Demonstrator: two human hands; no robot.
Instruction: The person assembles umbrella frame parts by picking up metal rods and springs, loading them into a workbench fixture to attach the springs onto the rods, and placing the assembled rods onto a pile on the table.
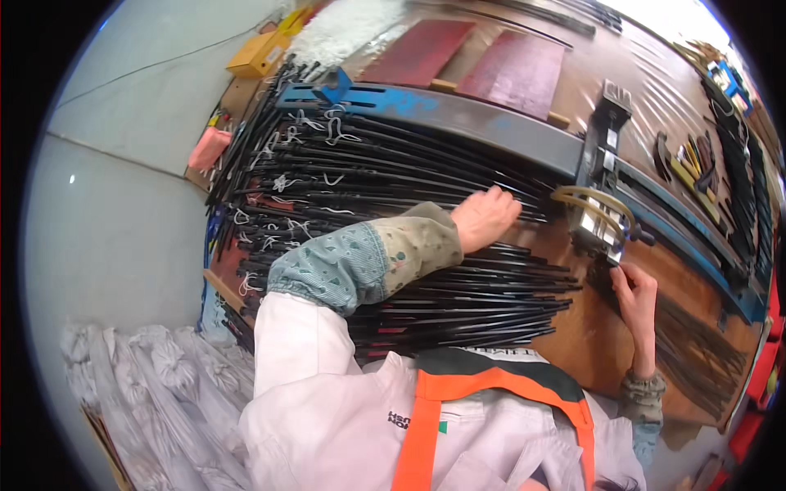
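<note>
My left hand (pixel 487 219) reaches across a wide spread of thin black rods (pixel 401 172), many with white cord loops at their left ends. Its fingers are curled and closed at the right end of one rod, touching it. My right hand (pixel 637 299) is raised under a small metal clamp-like device (pixel 596 225) with a curved tan hose. Thumb and forefinger are pinched together by a dark part at the device's lower end; what they hold is too small to make out. A second group of black rods (pixel 499 307) lies nearer to me.
A long blue-grey metal rail (pixel 508 131) crosses the brown workbench (pixel 585 323). Behind it lie two dark red boards (pixel 516 74). Hand tools (pixel 696 168) sit at the far right, a yellow box (pixel 258 55) at the far left. Pale wrapped bundles (pixel 160 393) stand at the lower left.
</note>
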